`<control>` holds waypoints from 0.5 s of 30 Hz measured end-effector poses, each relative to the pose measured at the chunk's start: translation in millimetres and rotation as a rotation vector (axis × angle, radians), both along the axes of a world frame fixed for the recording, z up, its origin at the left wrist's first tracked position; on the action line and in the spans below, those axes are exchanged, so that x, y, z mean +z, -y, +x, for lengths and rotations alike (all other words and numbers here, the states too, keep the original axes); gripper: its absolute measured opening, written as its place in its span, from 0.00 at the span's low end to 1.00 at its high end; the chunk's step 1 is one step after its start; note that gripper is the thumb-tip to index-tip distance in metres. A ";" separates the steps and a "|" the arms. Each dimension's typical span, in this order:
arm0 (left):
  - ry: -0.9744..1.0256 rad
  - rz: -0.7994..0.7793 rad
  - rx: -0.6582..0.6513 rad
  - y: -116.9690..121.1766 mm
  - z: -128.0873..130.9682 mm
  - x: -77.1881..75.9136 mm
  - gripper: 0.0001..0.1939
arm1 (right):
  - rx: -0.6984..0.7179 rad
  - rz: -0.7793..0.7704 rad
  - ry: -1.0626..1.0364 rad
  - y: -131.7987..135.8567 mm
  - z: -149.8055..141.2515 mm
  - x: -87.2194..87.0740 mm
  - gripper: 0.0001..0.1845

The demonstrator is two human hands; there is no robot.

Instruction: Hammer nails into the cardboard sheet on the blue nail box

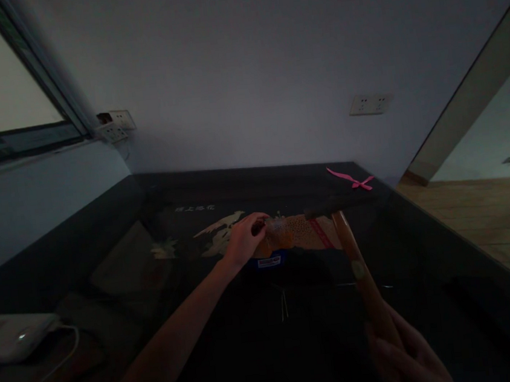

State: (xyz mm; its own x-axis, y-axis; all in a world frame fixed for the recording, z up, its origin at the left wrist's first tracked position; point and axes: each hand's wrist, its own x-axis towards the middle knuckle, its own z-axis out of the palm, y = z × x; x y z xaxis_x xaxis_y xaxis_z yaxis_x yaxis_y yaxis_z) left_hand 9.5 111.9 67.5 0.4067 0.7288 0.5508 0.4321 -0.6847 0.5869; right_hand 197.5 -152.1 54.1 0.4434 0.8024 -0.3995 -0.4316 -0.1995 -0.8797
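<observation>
My right hand point(409, 357) is wrapped round the wooden handle of a hammer point(357, 259). Its dark head is raised over the table, right of centre. My left hand point(248, 234) is closed in a pinch at the left edge of an orange, partly see-through thing point(279, 232), whose kind is too dim to tell. What lies between those fingertips is hidden. Just below sits a blue item with a white label point(269, 261). A tan speckled piece with a red band point(307, 231) stretches to the right, behind the hammer.
A dark glossy table point(236, 363) stands against the wall. Nearer me lies a thin pale V-shaped piece point(284, 306). A pink ribbon point(354, 179) rests at the far right, and a white device with a cable point(15, 335) at the left. Wall sockets point(370, 104) are behind.
</observation>
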 end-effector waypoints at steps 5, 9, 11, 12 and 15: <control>0.016 -0.007 -0.013 0.4 0.4 -0.1 0.13 | 0.232 0.085 0.352 -31.5 10.6 51.5 0.41; 0.046 -0.035 -0.004 0.3 1.9 -3.4 0.13 | 0.418 0.068 0.529 -48.3 10.8 82.2 0.39; 0.077 -0.067 -0.011 0.4 2.2 -3.5 0.12 | 0.515 0.037 0.585 -53.4 8.3 90.0 0.38; 0.094 -0.088 -0.015 0.6 2.3 -2.9 0.11 | 0.555 0.020 0.608 -55.3 7.1 92.3 0.38; 0.117 -0.148 -0.014 1.2 2.0 0.2 0.08 | 0.619 -0.010 0.662 -58.7 5.3 95.5 0.35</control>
